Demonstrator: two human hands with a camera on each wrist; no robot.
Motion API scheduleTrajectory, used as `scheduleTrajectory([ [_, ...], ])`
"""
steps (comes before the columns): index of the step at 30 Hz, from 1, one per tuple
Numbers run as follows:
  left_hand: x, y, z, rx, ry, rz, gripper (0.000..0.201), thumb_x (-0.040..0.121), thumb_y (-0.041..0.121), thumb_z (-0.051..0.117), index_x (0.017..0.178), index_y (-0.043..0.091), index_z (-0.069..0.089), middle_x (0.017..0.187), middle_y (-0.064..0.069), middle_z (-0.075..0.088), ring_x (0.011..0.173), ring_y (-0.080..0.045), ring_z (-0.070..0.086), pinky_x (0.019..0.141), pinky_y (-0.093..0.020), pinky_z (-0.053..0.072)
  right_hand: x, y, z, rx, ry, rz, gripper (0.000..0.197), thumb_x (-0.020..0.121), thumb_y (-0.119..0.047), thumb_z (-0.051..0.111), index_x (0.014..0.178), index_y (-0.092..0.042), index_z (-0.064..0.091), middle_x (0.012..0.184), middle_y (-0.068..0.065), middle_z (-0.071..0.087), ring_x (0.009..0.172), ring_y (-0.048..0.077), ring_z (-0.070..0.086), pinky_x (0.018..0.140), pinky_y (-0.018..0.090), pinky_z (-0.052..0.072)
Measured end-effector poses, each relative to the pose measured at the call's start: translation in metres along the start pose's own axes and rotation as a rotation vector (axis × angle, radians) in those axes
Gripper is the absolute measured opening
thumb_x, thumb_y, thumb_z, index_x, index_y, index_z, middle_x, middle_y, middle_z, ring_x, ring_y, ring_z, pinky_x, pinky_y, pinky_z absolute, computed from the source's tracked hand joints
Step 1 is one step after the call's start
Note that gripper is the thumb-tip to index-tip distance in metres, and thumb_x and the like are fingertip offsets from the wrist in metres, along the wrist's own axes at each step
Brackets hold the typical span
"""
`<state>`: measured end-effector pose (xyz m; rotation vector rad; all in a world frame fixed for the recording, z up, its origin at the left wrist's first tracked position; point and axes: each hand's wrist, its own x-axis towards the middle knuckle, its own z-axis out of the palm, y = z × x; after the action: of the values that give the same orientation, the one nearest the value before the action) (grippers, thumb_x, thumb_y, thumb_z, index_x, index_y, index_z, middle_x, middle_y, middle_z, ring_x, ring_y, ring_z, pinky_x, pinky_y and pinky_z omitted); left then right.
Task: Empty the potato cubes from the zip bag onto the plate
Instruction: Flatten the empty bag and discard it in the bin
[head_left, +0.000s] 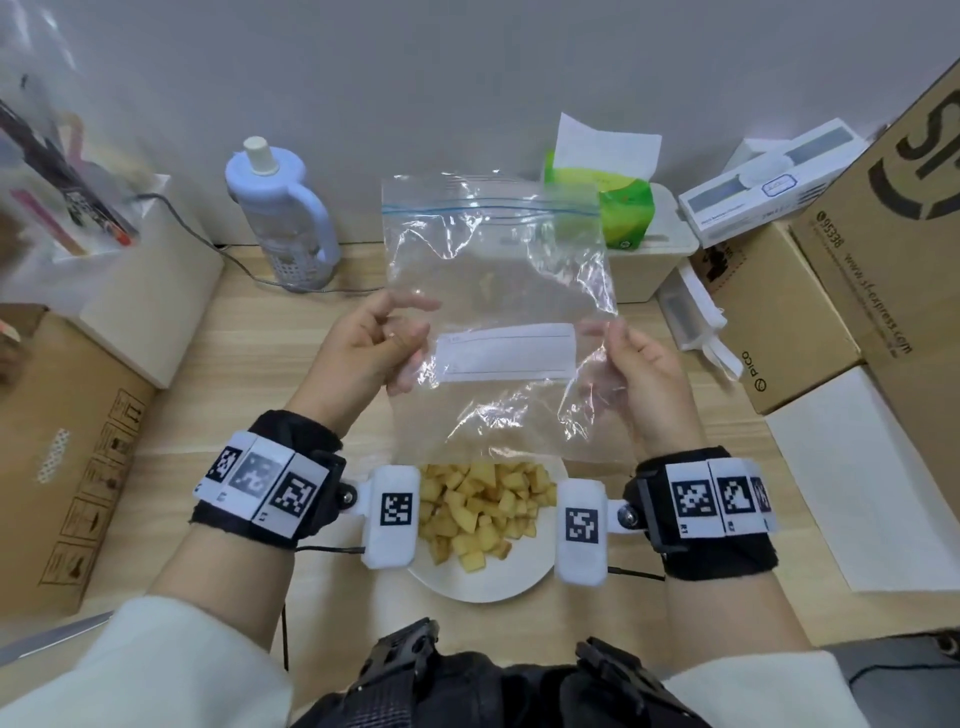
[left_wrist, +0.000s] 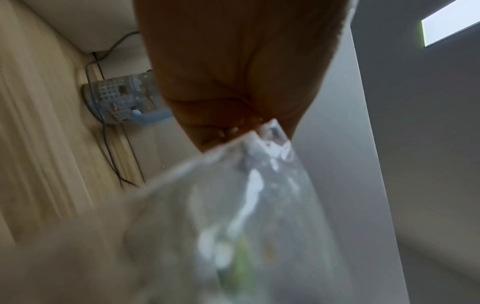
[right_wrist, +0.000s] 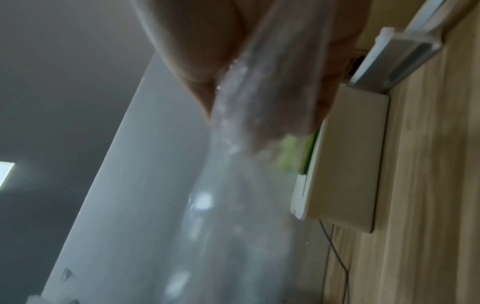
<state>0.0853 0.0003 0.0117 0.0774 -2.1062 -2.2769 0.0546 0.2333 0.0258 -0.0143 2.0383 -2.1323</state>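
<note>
- Nearest the person, a round white plate (head_left: 480, 590) sits on the pale wooden table (head_left: 249, 364), and a heap of pale yellow potato cubes (head_left: 478, 506) lies on it, between the two wrists.
- Just above and beyond the plate hangs the clear plastic zip bag (head_left: 498, 291) with a white label panel and a blue zip strip; the strip is at the far, upper end and the near end hangs over the plate. Whether the zip is open I cannot tell.
- The left hand (head_left: 358, 353) pinches the bag's left edge between thumb and curled fingers at about label height; the left wrist view shows the film bunched in that pinch.
- The right hand (head_left: 641, 374) pinches the right edge at a similar height, film pressed between thumb and fingers.
- The bag looks all but empty: one small yellowish fleck shows through the film above the label, though it may be something behind the bag.
- By my judgement the film is light, limp and slippery, likely damp inside, so it will crumple and cling; the side seams or the stiffer zip strip give the surest hold.
- The cubes look soft and moist, so they could stick to the film.
- Farther back stand a lavender plastic bottle with a handle (head_left: 283, 218), a green tissue pack (head_left: 618, 208) in a cream box, and brown cardboard cartons (head_left: 852, 270) at the right.
</note>
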Motion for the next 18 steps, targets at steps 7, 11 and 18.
scheduleTrajectory([
  [7,0.0,0.003,0.0,0.024,-0.055,0.001,0.026,0.088,0.007,0.048,0.084,0.024,0.067,0.044,0.004,0.051,0.036,-0.006,0.039,0.037,-0.015,0.032,0.003,0.002,-0.006,-0.043,-0.02,-0.069,0.028,0.092,-0.001,0.045,0.092,-0.023,0.062,0.047,-0.004,0.062,0.035,0.005,0.049,0.04,0.015,0.041],
  [11,-0.001,0.008,0.001,-0.089,-0.08,-0.094,0.031,0.073,0.0,0.048,0.06,0.015,0.072,0.053,0.006,0.066,0.048,-0.007,0.058,0.048,-0.016,0.046,0.004,0.001,-0.012,0.067,-0.031,-0.026,0.057,0.081,0.017,0.036,0.05,-0.023,0.063,0.046,-0.008,0.059,0.041,0.002,0.051,0.043,0.014,0.042],
  [18,-0.002,0.008,-0.004,-0.127,-0.183,-0.2,0.032,0.058,0.046,0.069,0.064,0.015,0.076,0.064,0.004,0.074,0.056,-0.003,0.064,0.053,-0.013,0.05,-0.001,-0.008,-0.012,0.181,-0.05,0.023,0.026,0.082,-0.004,0.049,0.085,-0.024,0.065,0.071,-0.017,0.069,0.06,0.0,0.064,0.057,0.022,0.052],
])
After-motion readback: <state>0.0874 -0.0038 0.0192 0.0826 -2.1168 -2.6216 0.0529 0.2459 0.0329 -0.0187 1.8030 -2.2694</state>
